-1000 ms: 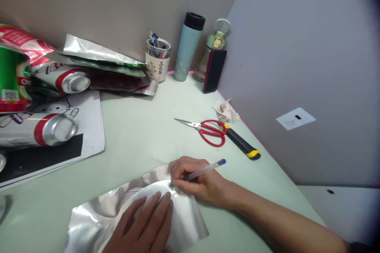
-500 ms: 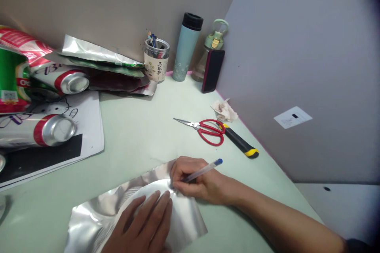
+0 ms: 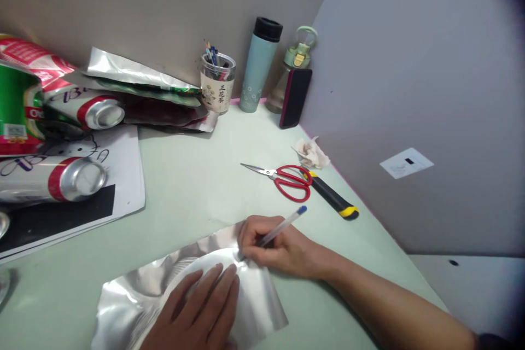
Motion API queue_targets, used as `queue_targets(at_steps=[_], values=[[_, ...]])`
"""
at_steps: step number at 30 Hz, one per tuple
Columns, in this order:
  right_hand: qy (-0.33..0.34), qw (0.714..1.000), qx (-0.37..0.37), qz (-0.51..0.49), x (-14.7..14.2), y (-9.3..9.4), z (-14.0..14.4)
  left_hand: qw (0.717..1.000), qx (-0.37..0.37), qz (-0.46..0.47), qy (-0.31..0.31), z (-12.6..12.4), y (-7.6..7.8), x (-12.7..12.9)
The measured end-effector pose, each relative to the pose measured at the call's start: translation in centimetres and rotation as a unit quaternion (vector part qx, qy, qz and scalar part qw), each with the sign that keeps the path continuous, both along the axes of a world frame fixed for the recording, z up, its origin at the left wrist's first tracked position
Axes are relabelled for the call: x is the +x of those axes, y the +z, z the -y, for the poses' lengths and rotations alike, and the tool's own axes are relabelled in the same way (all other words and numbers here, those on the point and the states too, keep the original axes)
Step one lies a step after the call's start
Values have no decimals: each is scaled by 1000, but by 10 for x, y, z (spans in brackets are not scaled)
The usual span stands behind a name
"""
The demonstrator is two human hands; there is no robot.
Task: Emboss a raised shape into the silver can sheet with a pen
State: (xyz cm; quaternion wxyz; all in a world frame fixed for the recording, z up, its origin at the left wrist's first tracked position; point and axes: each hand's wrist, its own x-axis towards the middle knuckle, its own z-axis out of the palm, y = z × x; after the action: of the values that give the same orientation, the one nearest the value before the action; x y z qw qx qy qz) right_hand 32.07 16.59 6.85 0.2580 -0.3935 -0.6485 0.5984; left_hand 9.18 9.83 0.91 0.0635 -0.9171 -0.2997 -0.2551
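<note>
A shiny, creased aluminium sheet (image 3: 127,301) lies at the front of the table, with ridged lines on its left part and a smooth curved area in the middle. Across it my left hand (image 3: 205,306) rests flat, fingers stretched out and slightly spread. My right hand (image 3: 273,246) pinches a ballpoint pen (image 3: 283,225) with a clear barrel and blue end cap. The pen slants up to the right; its tip, mostly hidden by the fingers, is at the sheet's upper middle, just beyond my left fingertips.
Red-handled scissors (image 3: 293,181) and a black-yellow utility knife (image 3: 334,196) lie beyond my right hand, near crumpled tissue (image 3: 311,152). Drink cans (image 3: 77,179) lie on printed paper (image 3: 129,175) at left. A pen jar (image 3: 217,87), tumbler (image 3: 260,65), bottle (image 3: 279,85) and phone (image 3: 296,98) stand behind.
The pen has tilted a little more upright, and my right hand has shifted slightly. My left hand stays flat on the sheet. The whole view has moved very slightly.
</note>
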Motion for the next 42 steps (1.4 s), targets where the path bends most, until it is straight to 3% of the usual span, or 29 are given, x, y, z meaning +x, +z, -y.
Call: queue_targets(at_steps=[4,10,14,18,24,27,33,42], values=[[-86,989,-85,-87,4,-8,-3,1000,-6,-7,2,-2,1,-2],[-159,976,-43,-141,2,-7,1,998,34,-42,-33,-10,4,-5],[-134,985,52,-99,-8,0,10,997,53,-49,-32,-12,7,-6],[-132,983,126,-14,-17,-5,13,995,68,-67,-43,-13,8,-7],[-142,979,143,14,-22,-10,10,999,30,-23,4,-8,2,-3],[-136,979,153,20,-23,-9,10,999,34,-39,-3,-6,2,-3],[-135,986,100,16,-24,-12,8,999,29,-26,0,-8,5,-3],[-127,983,125,34,-25,-17,10,1000,24,-19,-5,-7,6,1]])
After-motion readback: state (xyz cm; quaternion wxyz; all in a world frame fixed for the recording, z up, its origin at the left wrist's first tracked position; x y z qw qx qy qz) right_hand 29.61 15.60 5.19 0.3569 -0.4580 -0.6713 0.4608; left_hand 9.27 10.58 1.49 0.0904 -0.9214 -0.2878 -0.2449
